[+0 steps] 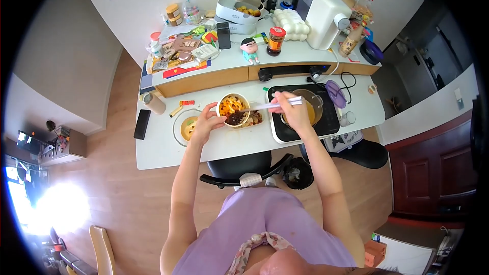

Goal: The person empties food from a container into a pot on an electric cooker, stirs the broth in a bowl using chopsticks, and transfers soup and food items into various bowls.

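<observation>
My left hand [206,122] grips a white bowl [220,117] by its left side, tilted slightly toward me. Inside are orange-red oily food [232,103] and a dark chunky sauce [235,117]. In my right hand [294,110] is a pair of silvery chopsticks [265,106], whose tips reach into the bowl. That hand is above the black induction cooktop [326,122], beside a glass pot [316,99] with yellowish liquid. Partly hidden behind the bowl is a dish of food [253,118]. A clear glass plate [177,135] with a tan bowl-like item [188,128] lies left of my left hand.
A jar with a red lid [275,40], a toy figure [249,50] and a white water dispenser [323,12] stand on the raised shelf. On the table are a bottle [154,103], a phone [142,124] and a drinking glass [347,118]. A chair [239,165] is pushed against the near edge.
</observation>
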Motion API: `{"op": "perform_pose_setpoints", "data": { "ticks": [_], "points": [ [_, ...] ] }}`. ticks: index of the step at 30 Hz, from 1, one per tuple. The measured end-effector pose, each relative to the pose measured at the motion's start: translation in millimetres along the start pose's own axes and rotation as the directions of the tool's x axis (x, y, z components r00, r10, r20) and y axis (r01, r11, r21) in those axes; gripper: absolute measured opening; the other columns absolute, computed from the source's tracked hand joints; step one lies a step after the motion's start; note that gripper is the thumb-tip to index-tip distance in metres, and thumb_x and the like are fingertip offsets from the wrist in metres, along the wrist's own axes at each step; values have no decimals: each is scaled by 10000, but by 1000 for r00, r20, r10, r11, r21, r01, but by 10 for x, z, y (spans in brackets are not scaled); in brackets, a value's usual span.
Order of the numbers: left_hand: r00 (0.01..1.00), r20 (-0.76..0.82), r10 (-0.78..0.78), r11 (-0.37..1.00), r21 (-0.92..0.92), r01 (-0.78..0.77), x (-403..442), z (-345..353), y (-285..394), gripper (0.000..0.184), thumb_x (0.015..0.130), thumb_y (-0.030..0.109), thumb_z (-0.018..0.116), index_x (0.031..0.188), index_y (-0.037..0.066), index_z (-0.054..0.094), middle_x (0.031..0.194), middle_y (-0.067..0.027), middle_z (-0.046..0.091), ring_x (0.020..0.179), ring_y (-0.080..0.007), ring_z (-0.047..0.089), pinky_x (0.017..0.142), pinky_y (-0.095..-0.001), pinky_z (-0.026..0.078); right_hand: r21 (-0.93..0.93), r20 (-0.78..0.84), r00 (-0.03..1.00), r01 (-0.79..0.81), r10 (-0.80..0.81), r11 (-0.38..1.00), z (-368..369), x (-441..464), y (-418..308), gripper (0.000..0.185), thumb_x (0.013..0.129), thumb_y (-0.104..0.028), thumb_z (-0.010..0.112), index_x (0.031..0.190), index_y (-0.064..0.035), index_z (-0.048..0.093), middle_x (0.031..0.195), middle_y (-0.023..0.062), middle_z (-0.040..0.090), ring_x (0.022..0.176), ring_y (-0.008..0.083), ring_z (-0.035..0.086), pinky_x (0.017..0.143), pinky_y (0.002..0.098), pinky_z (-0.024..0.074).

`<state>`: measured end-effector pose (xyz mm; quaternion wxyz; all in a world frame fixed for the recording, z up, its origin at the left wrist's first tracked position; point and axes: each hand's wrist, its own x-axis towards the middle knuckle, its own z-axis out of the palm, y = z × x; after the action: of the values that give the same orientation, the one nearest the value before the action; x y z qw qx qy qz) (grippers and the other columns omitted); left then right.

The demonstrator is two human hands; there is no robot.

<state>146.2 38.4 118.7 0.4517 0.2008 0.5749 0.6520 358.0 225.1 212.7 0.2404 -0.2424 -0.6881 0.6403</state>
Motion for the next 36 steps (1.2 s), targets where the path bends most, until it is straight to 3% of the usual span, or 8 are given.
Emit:
{"op": "perform_pose_setpoints", "data": {
  "ticks": [4,9,12,20,23,25,27,36],
  "points": [
    [999,5,41,999,-2,-41,24,4,-51,645,734,44,701,1296,75,386,940,-60,571,909,-167,593,798,-307,501,99,-90,987,145,-136,984,84,-23,51,302,933,-220,500,843,47,610,780,90,630,727,178,662,638,236,524],
    [996,-2,87,996,17,-87,77,37,-53,672,718,13,703,1303,88,383,1023,-72,534,913,-173,592,809,-309,494,-64,-20,992,126,-127,990,145,-51,111,264,912,-199,538,825,34,628,738,79,639,693,134,652,588,223,468],
    [995,14,94,992,82,-95,110,56,-45,679,709,0,702,1303,97,387,1069,-75,508,923,-182,594,824,-303,485,39,82,978,187,-190,981,285,-58,115,264,921,-181,515,834,41,626,799,85,653,769,137,636,721,243,492],
    [990,45,136,971,194,-142,312,24,-79,690,664,-15,722,1275,108,425,1088,-64,454,1071,-235,550,876,-303,463,-219,205,974,141,-95,966,233,49,330,188,879,-149,560,858,20,637,771,71,651,699,98,599,622,230,456],
    [985,71,158,941,292,-171,404,37,-126,716,625,0,747,1264,108,441,1068,-60,464,1107,-246,525,885,-305,465,52,48,983,176,-178,983,213,80,563,180,875,-144,562,856,17,641,776,76,652,691,110,604,619,243,458],
    [977,102,188,921,327,-212,468,71,-187,723,601,15,761,1251,108,458,1055,-54,474,1110,-246,516,888,-305,467,-19,55,980,191,-190,981,231,69,546,177,873,-146,565,856,13,642,770,77,651,686,115,606,620,247,458],
    [969,124,216,891,381,-247,551,100,-222,700,592,19,764,1228,100,483,1048,-55,487,1102,-237,516,887,-304,470,-158,76,987,152,-142,976,244,56,556,197,876,-153,564,842,27,633,776,62,634,730,105,590,677,228,443],
    [913,271,304,587,701,-404,762,305,-346,608,609,38,728,1177,148,542,1066,-74,512,1023,-226,548,835,-326,529,-192,-21,991,128,-135,973,120,48,1044,207,874,-167,571,820,23,632,751,72,630,690,115,579,632,242,436]
  ]
}}
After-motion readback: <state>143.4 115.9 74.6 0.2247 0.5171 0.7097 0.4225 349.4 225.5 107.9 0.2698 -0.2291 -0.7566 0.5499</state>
